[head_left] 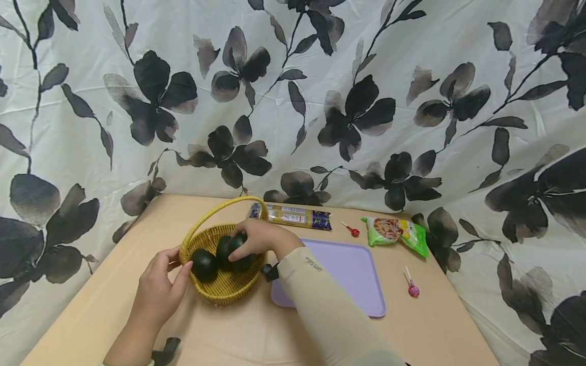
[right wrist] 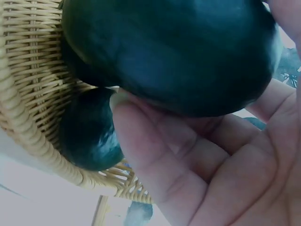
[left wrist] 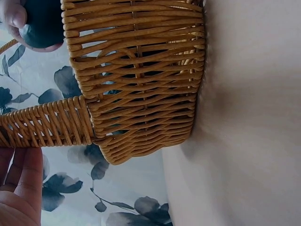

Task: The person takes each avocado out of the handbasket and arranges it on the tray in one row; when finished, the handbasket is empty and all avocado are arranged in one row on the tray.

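Observation:
A yellow wicker basket (head_left: 224, 295) with a tall arched handle stands on the table. My left hand (head_left: 157, 287) grips the base of that handle (left wrist: 47, 122) at the basket's left side, with the fingers passing behind it in the left wrist view. Over the basket's right side, my right hand (head_left: 261, 239) holds a dark green, smooth, oval avocado (right wrist: 174, 56), its fingers curled round the underside. Two more avocados lie in the basket: one at the left (head_left: 204, 265) and one in the middle (head_left: 223, 252), close beside the held one.
A lilac tray (head_left: 348, 274) lies right of the basket, partly under the right sleeve. Behind are a long blue-and-gold packet (head_left: 293, 216), a red lollipop (head_left: 352, 232) and a green snack bag (head_left: 396, 235). A pink lollipop (head_left: 413, 290) lies farther right. A floral cloth (head_left: 293, 101) hangs behind the table.

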A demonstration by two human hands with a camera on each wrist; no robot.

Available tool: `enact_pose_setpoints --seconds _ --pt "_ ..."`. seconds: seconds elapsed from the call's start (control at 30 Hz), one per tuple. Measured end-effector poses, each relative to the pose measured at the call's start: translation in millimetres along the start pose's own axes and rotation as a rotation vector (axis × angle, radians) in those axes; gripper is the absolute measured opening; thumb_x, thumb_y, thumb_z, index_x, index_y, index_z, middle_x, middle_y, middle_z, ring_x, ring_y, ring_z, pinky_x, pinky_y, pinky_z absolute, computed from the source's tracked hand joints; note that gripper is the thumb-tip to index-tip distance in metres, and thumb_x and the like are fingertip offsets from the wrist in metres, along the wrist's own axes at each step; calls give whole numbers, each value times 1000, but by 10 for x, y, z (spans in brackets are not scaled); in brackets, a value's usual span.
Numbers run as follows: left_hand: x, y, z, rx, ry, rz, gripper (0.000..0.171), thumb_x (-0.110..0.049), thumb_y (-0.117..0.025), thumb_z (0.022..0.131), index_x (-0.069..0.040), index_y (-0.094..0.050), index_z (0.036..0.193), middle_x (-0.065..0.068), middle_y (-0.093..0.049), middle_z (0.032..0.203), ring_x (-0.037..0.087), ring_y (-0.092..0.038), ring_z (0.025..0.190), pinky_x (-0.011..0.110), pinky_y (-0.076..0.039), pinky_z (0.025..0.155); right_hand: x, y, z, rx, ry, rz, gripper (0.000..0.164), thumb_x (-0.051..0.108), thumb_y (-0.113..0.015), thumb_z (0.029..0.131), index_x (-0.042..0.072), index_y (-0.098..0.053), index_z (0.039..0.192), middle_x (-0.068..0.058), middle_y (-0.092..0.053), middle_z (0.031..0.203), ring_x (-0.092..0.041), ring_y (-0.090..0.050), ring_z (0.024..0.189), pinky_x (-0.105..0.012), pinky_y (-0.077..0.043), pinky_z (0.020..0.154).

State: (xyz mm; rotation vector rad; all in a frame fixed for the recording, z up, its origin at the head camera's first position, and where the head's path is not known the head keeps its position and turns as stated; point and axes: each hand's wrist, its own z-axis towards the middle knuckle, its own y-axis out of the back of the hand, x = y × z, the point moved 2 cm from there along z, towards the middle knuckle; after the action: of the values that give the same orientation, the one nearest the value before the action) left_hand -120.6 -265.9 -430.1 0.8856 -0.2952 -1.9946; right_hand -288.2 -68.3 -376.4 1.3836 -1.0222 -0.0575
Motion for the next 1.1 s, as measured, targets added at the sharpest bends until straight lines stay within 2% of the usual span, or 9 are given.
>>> enact_pose_setpoints --seconds 0.27,0.47,0.73,0.83,1.0,1.1 --pt "-1 5 6 -8 -2 -1 44 5 -76 85 7 -57 124 17 -67 114 34 -67 99 -7 -35 98 -60 13 -43 -6 10 19 53 37 -86 81 20 -68 128 8 -66 117 -8 -61 101 -23 -56 89" --pt "8 1 -23 -4 31 5 44 5 -76 85 7 -57 124 16 -67 116 34 -66 99 -7 -36 97 -93 18 -79 -25 2 46 45 36 -88 79 19 -72 117 9 -68 105 -7 -63 93 -21 -56 82" --pt "-15 -3 -16 -5 12 0 44 5 -76 85 7 -57 124 17 -67 115 34 -66 99 -7 -36 98 -167 42 -178 -100 -12 76 46 40 -90 76 21 -68 112 9 -66 104 -9 -62 94 -23 -56 82" --pt "-21 2 -3 -18 -9 -4 44 7 -76 84 8 -57 124 18 -67 113 31 -65 98 -7 -35 98 -196 55 -215 -112 -14 88 47 38 -90 77 21 -67 114 7 -66 105 -11 -61 94 -24 -55 81" --pt "-8 -1 0 -29 -12 -8 45 7 -77 83 8 -57 124 17 -67 112 20 -63 98 -7 -36 97 -247 63 -250 -99 -28 91 54 33 -86 79 15 -68 127 4 -68 109 -12 -62 93 -23 -56 80" --pt "-2 -9 -3 -26 -14 -9 46 6 -77 84 8 -57 125 16 -67 113 16 -62 99 -7 -36 97 -282 56 -265 -88 -39 77 48 30 -83 80 13 -71 123 4 -69 104 -11 -63 88 -22 -56 74"
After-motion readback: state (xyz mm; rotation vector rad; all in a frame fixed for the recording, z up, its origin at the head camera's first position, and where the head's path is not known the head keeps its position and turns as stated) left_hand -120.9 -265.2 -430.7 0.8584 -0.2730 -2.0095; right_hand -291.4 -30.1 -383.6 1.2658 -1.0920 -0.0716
